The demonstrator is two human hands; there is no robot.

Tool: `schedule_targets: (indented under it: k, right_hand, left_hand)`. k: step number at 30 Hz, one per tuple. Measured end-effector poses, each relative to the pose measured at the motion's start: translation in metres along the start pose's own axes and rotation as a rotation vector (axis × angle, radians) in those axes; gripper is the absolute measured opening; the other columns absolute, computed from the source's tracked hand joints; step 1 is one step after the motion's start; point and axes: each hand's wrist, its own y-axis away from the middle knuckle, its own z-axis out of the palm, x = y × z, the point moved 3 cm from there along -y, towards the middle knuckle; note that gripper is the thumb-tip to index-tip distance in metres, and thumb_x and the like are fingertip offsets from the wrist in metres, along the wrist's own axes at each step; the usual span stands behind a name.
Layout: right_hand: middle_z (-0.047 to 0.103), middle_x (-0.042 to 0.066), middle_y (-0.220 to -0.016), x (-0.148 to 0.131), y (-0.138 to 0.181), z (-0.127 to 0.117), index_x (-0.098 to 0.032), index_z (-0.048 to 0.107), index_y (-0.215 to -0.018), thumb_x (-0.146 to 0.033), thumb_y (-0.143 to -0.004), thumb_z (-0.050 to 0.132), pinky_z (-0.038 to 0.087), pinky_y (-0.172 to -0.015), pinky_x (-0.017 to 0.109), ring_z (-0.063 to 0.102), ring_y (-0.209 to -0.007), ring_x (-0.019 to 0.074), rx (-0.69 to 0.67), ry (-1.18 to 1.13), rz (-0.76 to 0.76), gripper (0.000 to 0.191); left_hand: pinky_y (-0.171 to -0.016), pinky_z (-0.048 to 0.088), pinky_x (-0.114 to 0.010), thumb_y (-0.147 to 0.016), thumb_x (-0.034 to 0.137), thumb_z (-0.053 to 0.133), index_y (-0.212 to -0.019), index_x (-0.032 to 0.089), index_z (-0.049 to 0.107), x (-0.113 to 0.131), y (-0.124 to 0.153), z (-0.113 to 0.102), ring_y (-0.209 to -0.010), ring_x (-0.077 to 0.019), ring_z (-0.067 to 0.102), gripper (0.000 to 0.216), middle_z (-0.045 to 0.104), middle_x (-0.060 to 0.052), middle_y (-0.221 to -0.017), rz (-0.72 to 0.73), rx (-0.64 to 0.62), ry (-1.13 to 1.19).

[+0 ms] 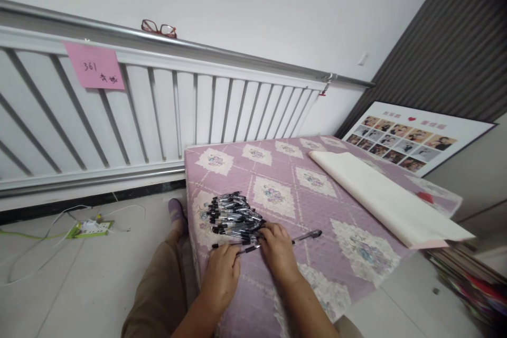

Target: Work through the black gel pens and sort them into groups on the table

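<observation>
Your left hand rests palm-down just below the pile of pens, fingers flat and close together, their tips touching a loose pen. Your right hand meets the pile's lower right edge with its fingers curled; whether they grip anything cannot be told. A single pen lies right of the pile on the purple tablecloth.

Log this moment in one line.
left hand: at pen pile | right hand: touching pen pile | single pen: lies apart | surface: pink quilt
</observation>
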Motion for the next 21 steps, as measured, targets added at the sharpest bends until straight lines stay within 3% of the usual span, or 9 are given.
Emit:
schedule_targets:
  k: [2,8,12,21]
  right_hand:
    - [0.066,0.009,-0.104,0.004,0.006,-0.006,-0.021,0.067,-0.095,-0.018,-0.081,0.054,0.041,-0.092,0.039,0.055,-0.101,0.0248,0.034,-0.137,0.064,0.020]
    - [0.070,0.008,-0.100,0.017,0.045,-0.011,-0.018,0.064,-0.103,-0.040,-0.084,0.055,0.047,-0.084,0.033,0.062,-0.093,0.0221,0.050,-0.674,0.437,0.031]
    - [0.072,0.008,-0.103,0.019,0.066,-0.006,-0.019,0.068,-0.101,-0.049,-0.078,0.061,0.047,-0.088,0.037,0.063,-0.096,0.0247,0.060,-0.822,0.567,0.038]
    - [0.073,0.007,-0.091,0.008,0.068,-0.011,-0.020,0.070,-0.090,-0.049,-0.069,0.068,0.050,-0.083,0.038,0.065,-0.087,0.0247,0.058,-0.852,0.540,0.036]
  left_hand:
    - [-0.086,0.043,-0.037,-0.088,0.016,0.045,-0.106,0.024,0.064,0.002,0.000,-0.002,-0.097,-0.0222,0.058,0.027,0.065,-0.004,-0.101,-0.001,-0.020,-0.007]
    - [-0.090,0.037,-0.038,-0.088,0.015,0.048,-0.106,0.029,0.065,0.007,0.000,-0.008,-0.100,-0.0225,0.055,0.028,0.065,-0.002,-0.104,-0.033,-0.066,-0.088]
    - [-0.093,0.033,-0.039,-0.089,0.016,0.049,-0.106,0.031,0.065,0.008,0.001,-0.008,-0.101,-0.0220,0.054,0.028,0.064,0.000,-0.104,-0.030,-0.071,-0.100]
    - [-0.094,0.031,-0.036,-0.092,0.016,0.046,-0.105,0.033,0.065,0.012,0.002,-0.010,-0.102,-0.0200,0.054,0.029,0.065,0.001,-0.104,0.006,-0.095,-0.142]
